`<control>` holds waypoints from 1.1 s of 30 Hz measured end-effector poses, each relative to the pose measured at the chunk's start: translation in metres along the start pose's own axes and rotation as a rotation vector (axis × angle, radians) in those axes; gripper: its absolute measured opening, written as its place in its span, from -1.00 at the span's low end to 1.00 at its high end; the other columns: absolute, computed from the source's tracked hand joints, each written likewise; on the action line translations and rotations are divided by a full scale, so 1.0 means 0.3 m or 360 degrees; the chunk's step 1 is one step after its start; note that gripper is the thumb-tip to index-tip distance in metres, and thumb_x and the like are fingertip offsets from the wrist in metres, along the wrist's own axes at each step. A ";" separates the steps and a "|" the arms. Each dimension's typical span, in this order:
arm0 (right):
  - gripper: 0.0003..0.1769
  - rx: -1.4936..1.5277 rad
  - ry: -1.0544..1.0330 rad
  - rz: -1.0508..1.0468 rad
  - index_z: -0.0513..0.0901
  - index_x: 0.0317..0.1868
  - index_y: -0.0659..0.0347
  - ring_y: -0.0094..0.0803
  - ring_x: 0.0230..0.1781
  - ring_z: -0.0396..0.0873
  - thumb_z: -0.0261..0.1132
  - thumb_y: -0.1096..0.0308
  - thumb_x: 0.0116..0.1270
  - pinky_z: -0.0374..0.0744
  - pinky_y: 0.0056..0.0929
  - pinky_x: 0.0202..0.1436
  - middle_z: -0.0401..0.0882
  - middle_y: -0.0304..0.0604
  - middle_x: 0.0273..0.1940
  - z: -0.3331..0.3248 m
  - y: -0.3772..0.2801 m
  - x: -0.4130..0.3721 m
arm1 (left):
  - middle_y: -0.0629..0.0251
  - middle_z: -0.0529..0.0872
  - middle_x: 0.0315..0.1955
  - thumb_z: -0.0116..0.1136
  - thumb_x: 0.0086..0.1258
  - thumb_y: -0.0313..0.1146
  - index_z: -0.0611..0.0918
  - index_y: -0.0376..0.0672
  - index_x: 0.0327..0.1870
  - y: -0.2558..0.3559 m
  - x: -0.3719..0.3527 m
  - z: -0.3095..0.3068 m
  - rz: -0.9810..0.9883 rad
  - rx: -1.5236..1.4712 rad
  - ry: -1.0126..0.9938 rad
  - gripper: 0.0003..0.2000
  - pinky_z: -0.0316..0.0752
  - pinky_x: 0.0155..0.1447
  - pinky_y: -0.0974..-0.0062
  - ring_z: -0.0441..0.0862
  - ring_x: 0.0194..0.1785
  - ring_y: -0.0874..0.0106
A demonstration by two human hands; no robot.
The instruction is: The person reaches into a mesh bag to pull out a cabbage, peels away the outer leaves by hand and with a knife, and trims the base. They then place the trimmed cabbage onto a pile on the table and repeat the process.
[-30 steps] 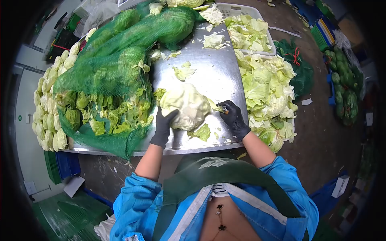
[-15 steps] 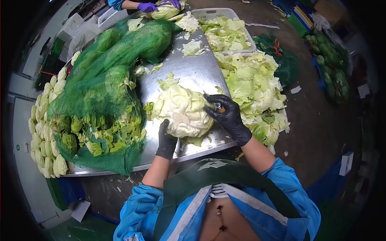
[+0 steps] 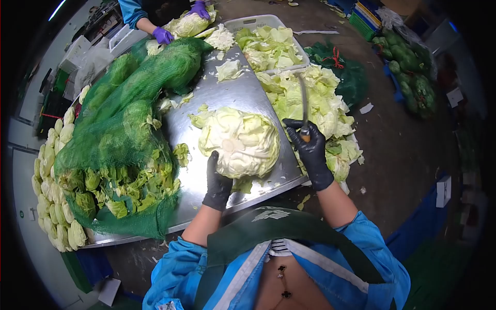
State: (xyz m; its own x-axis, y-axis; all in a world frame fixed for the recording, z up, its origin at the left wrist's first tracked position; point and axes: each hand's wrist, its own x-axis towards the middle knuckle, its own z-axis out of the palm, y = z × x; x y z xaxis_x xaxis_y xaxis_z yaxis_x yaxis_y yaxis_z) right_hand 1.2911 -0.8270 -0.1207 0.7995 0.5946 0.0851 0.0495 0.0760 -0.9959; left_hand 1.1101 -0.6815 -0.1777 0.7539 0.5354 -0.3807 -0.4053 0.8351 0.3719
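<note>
Near the middle of the frame we have a pale cabbage (image 3: 240, 142), broad and rounded, its cut stem end a tan disc, with thick white ribs spreading out to ruffled yellow-green edges. Our black-gloved left hand (image 3: 219, 182) cups its lower left side, thumb in front, other fingers hidden. Just right of it, our right hand (image 3: 311, 154) is curled around the handle of a slim knife (image 3: 304, 103), blade pointing up the frame. Below is a shiny metal counter (image 3: 219, 93) strewn with scraps; we cannot tell whether the cabbage rests on it. Green netting (image 3: 121, 139) holding more heads covers its left side. Loose leaves (image 3: 323, 103) heap up at centre right, below a white crate (image 3: 258, 21), beside dark floor (image 3: 398, 155).
</note>
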 end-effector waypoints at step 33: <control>-0.88 -0.0907 -0.0221 -0.1035 0.58 -0.48 0.16 -0.22 -0.56 0.47 0.38 0.38 0.05 0.43 -0.33 -0.52 0.42 -0.17 -0.55 0.263 0.141 0.072 | 0.22 0.45 0.02 0.30 0.11 -0.53 0.28 -0.21 0.19 -0.036 0.040 0.051 0.0843 0.0761 0.0424 -0.39 0.40 0.13 0.49 0.45 0.05 0.40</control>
State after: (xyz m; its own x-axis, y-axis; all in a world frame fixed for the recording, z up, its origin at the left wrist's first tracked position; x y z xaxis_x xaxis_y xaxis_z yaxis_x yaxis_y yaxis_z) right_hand 1.2632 -0.7478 -0.1585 0.4306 0.6670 0.6080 0.7916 0.0445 -0.6094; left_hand 1.1313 -0.6862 -0.1733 0.3461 0.9124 -0.2185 -0.3641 0.3453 0.8650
